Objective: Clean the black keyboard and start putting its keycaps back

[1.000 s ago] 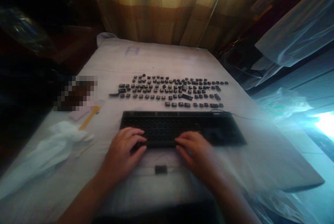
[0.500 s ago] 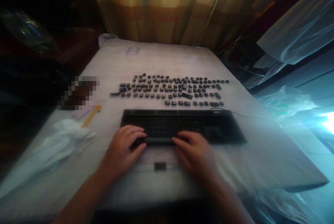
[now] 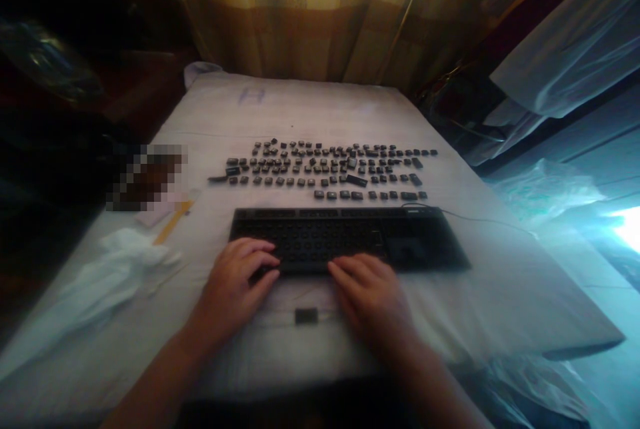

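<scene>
A black keyboard (image 3: 325,242) with its keycaps off lies lengthwise before me. My left hand (image 3: 240,276) is at its front left corner, fingers bent over the top and thumb at the near edge, gripping it. At the middle of the front edge is my right hand (image 3: 370,289), its fingers stretched out and the tips touching the keyboard's edge; nothing shows in it. Beyond the keyboard, loose black keycaps (image 3: 357,180) are laid out in several rough rows. A small dark block (image 3: 306,316) lies between my wrists on the near side.
A pale cloth (image 3: 120,256) covers the left side near a yellow stick (image 3: 173,222) and a pink piece (image 3: 155,214). From the keyboard's back a thin cable (image 3: 480,221) runs right. A white sheet (image 3: 310,109) covers the table, with curtains (image 3: 300,29) behind.
My right hand's fingers have drawn back slightly toward the keyboard's front edge. The left hand keeps its place on the corner. The whole view has shifted a little.
</scene>
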{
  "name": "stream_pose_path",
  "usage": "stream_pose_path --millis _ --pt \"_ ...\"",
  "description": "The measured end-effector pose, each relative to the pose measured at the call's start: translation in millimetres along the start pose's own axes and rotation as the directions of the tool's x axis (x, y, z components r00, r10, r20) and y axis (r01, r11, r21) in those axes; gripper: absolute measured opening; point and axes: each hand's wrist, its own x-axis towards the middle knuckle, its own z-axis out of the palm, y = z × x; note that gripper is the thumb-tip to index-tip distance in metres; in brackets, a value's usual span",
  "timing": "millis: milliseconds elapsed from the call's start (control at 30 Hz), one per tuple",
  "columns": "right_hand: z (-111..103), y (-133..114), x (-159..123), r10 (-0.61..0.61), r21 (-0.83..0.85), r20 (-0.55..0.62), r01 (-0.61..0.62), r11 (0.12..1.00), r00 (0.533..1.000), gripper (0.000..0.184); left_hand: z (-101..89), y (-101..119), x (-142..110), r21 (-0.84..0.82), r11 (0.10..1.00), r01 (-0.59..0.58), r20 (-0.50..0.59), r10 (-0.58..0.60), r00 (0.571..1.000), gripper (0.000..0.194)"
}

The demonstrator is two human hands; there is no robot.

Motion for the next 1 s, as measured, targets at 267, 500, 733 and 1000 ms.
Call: stream_pose_path --millis 267,500,733,1000 --pt "0.6 -4.3 2.1 -0.132 -0.092 -0.009 0.130 0.987 0.991 0.029 -2.2 6.7 7.0 0.078 0.996 0.033 0.069 -0.038 0.997 0.006" --pt "-6.4 7.7 5.1 -0.062 0.068 -0.006 0.062 0.996 0.998 0.026 -0.6 1.5 2.9 0.051 0.999 -0.009 0.039 0.007 0.999 0.008" --pt "-2.3 15.3 -3.3 0.106 0.198 -0.186 -0.068 0.978 0.977 0.026 -2.7 -2.2 -0.2 0.041 0.999 -0.031 0.025 0.030 0.999 0.012" --pt "0.0 12.6 -5.7 0.046 0.111 -0.154 -0.029 0.993 0.987 0.029 -9.2 -2.8 -6.0 0.083 0.993 -0.079 -0.037 0.082 0.996 0.013"
